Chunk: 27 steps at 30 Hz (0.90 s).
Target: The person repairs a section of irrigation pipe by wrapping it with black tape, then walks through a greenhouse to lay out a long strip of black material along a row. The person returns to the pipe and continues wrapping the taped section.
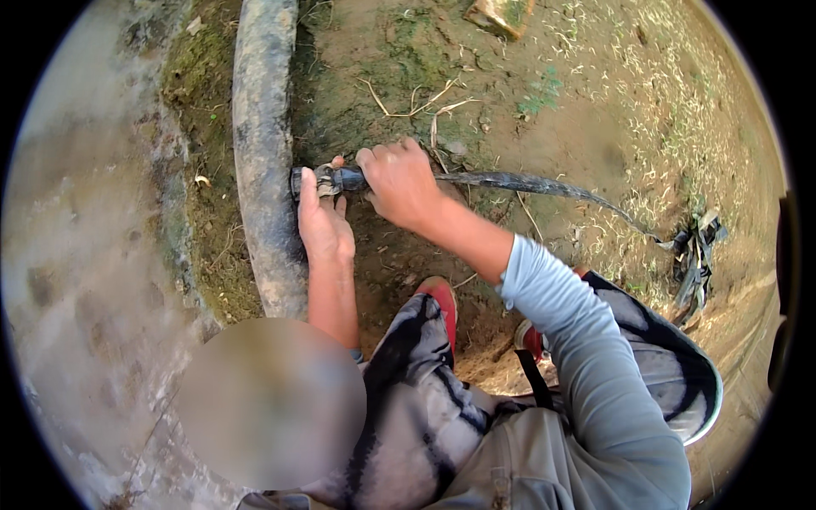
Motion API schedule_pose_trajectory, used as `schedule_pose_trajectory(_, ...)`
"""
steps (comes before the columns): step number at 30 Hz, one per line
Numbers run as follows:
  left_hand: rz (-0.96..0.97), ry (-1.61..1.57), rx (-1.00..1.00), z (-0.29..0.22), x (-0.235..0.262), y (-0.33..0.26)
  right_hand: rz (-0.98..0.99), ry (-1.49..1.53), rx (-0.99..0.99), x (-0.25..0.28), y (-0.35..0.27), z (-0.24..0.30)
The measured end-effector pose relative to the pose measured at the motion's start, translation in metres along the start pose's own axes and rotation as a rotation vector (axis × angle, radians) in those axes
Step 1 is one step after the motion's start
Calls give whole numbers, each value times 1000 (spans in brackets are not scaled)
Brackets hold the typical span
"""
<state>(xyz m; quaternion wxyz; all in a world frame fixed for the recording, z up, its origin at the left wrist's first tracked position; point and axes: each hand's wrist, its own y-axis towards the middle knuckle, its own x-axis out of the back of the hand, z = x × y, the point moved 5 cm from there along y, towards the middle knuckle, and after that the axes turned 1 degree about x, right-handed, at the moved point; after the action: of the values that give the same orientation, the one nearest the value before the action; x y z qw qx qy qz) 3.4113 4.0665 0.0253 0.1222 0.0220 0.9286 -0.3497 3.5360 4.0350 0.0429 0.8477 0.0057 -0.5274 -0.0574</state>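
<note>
A black pipe fitting (349, 178) with a paler, ribbed middle stands out from the side of a thick grey pipe (262, 144). My left hand (326, 225) is wrapped around this fitting close to the pipe, with the thumb on the near side and a fingertip showing beyond it. Just to the right, my right hand (398, 180) is closed over the spot where a flat black hose (531, 182) meets the fitting; its fingers hide the joint. From there the hose runs right along the ground.
Torn black plastic strips (695, 259) lie bunched at the hose's far right end. A mossy brick (501, 15) rests at the top. Dry twigs (414, 106) lie beyond my hands. Wet, pale ground (93, 255) spreads left of a mossy strip (204, 170) along the pipe.
</note>
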Motion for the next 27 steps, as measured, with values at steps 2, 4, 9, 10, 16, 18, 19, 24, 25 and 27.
schedule_pose_trajectory(2, -17, -28, 21, 7, 2, 4, -159, -63, -53, -2, -4, 8)
schedule_pose_trajectory(4, -26, -64, 14, 10, 6, 3, -87, 38, -69, -6, 9, 12)
schedule_pose_trajectory(9, -26, -44, -38, 6, 6, 7, 381, 275, -100, -27, 32, 5)
schedule_pose_trajectory(10, 18, -47, -26, 8, 11, 8, 696, 414, -164, -30, 39, 4)
schedule_pose_trajectory(16, 47, -56, -25, 9, 1, 7, 1245, 855, -201, -66, 39, -3)
schedule_pose_trajectory(18, 19, -47, -28, 7, 7, 10, 642, 423, -195, -45, 42, -1)
schedule_pose_trajectory(19, 2, -42, -28, 6, 11, 11, 342, 210, -190, -28, 35, 6)
schedule_pose_trajectory(24, 145, -153, 66, 3, -2, 2, -388, 270, -115, 26, -55, 25)
schedule_pose_trajectory(25, 142, -168, 63, 5, 0, 3, -345, 339, -134, 29, -75, 27)
schedule_pose_trajectory(27, 146, -76, -41, 8, 5, 8, -192, 443, -310, 24, -104, 22)
